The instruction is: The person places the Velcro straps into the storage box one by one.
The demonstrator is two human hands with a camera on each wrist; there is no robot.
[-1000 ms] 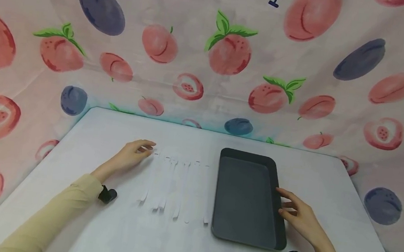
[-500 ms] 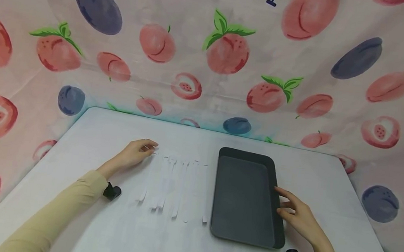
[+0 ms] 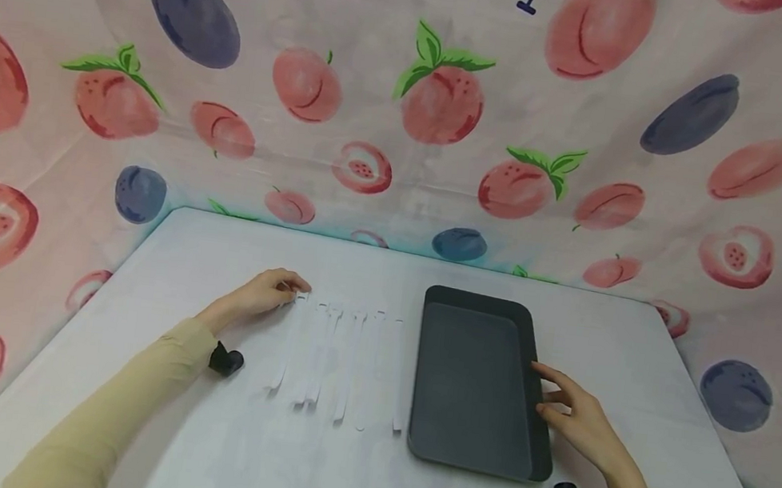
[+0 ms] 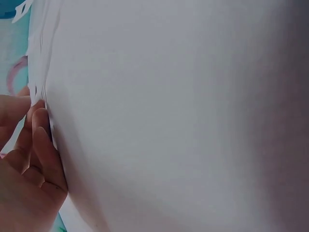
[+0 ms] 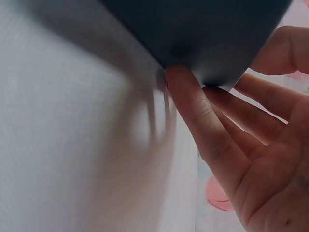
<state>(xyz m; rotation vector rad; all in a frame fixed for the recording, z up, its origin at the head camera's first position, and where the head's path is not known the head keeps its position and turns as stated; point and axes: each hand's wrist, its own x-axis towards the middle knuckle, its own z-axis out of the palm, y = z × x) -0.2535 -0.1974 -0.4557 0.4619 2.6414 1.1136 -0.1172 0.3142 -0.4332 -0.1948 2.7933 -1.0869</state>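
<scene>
White strips (image 3: pixel 349 372) lie side by side near the middle of the white table (image 3: pixel 249 469), and in the head view you see them running lengthwise away from you. Your left hand (image 3: pixel 258 293) is at the far end of the leftmost strip (image 3: pixel 288 345). Just right of the row sits a dark grey tray (image 3: pixel 472 390), its long sides running the same way, and your right hand (image 3: pixel 584 423) is at its right edge. A fruit-patterned cloth (image 3: pixel 442 113) hangs behind the table.

From the left wrist, you can see your thumb and bent fingers pinching the end of a strip, which has a small slot near its tip. Another slotted end shows in the top left corner.

From the right wrist, your fingers are slightly spread, their tips touching the tray's outer side without wrapping round it; their shadow falls on the table.
</scene>
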